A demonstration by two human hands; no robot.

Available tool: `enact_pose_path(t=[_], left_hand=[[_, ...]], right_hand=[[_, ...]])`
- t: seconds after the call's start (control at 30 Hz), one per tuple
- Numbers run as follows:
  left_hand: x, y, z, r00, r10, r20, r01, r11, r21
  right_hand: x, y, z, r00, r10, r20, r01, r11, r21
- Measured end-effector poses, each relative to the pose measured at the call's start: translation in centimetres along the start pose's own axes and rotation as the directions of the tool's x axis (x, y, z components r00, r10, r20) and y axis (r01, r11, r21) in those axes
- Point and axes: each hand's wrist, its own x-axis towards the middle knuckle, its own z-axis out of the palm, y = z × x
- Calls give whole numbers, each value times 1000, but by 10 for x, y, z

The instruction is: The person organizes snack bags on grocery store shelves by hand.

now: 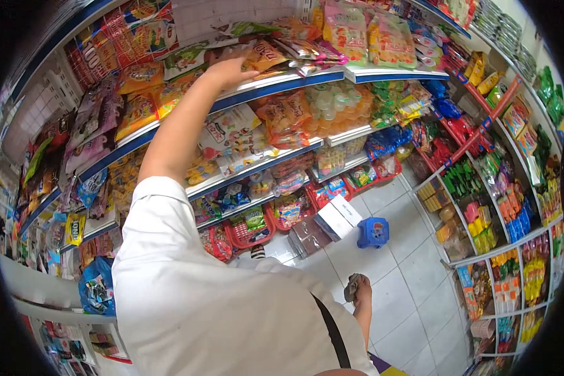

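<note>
My left hand (230,70) reaches onto the upper shelf, its thumb apart from the fingers, resting against snack packets. Beside it lie a brown and orange packet (266,56) and a green and white packet (187,61); orange packets (138,106) are to its left. Low on the right side of my body, my right hand (361,293) is closed around a grey cloth (352,287), above the tiled floor.
A blue stool (374,232), a white box (338,217) and a brown carton (309,237) stand on the floor (395,269). Red baskets (250,230) line the lowest shelf. A divided rack (482,257) of packets curves along the right.
</note>
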Motion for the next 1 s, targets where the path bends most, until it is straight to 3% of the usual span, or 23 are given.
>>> enact_pose_path(t=[0.1, 0.17, 0.2, 0.27, 0.4, 0.5, 0.57, 0.63, 0.67, 0.73, 0.77, 0.8, 0.87, 0.9, 0.97, 1.0], left_hand=[[-18, -27, -25, 990, -103, 95, 107, 993, -41], [-26, -71, -25, 941, -191, 278, 216, 974, -62], [-42, -72, -31, 903, -306, 303, 277, 951, 135], [-69, -83, -28, 845, -352, 402, 301, 935, 184], [-114, -82, -24, 972, -171, 162, 165, 985, 55], [-123, -89, -23, 999, -33, -18, 30, 986, -163], [-128, -93, -26, 990, -120, -72, 82, 916, -392], [-131, -108, -23, 962, -197, -187, 32, 767, -640], [-131, -118, -14, 930, -239, -279, -77, 616, -784], [-149, -86, -25, 934, -315, -167, -166, 29, -986], [-158, -68, -27, 943, -319, -97, -194, -286, -938], [-161, -56, -24, 963, -228, -145, -239, -467, -852], [-169, -17, -19, 949, -199, -245, -316, -593, -740], [-174, 6, -13, 937, -188, -293, -343, -654, -675], [-180, 52, 16, 920, 65, -387, -233, -701, -673], [-183, 76, 41, 965, -24, -260, -199, -711, -674]], right_hand=[[1, 0, 4, 1000, 9, 8, -10, 999, 42], [4, -4, 6, 999, 27, 26, -28, 999, 33], [0, -10, 7, 999, 40, 35, -40, 999, 5], [-5, -18, 11, 997, 69, 36, -69, 997, -22], [3, -12, 16, 991, 86, 102, -85, 996, -17], [7, -22, 26, 991, 39, 128, -36, 999, -28], [10, -32, 33, 990, -32, 139, 42, 997, -70], [15, -38, 38, 981, -63, 183, 65, 998, -7], [17, -40, 41, 976, -78, 201, 74, 997, 29], [12, -51, 51, 970, -99, 221, 94, 995, 34], [6, -60, 57, 967, -111, 228, 105, 994, 37], [-5, -73, 65, 968, -131, 215, 131, 991, 12], [-25, -100, 81, 967, -173, 186, 184, 982, -43], [-26, -108, 86, 950, -279, 139, 292, 953, -80], [-30, -121, 97, 878, -476, 45, 477, 864, -163], [-39, -136, 106, 819, -573, 6, 568, 810, -144]])
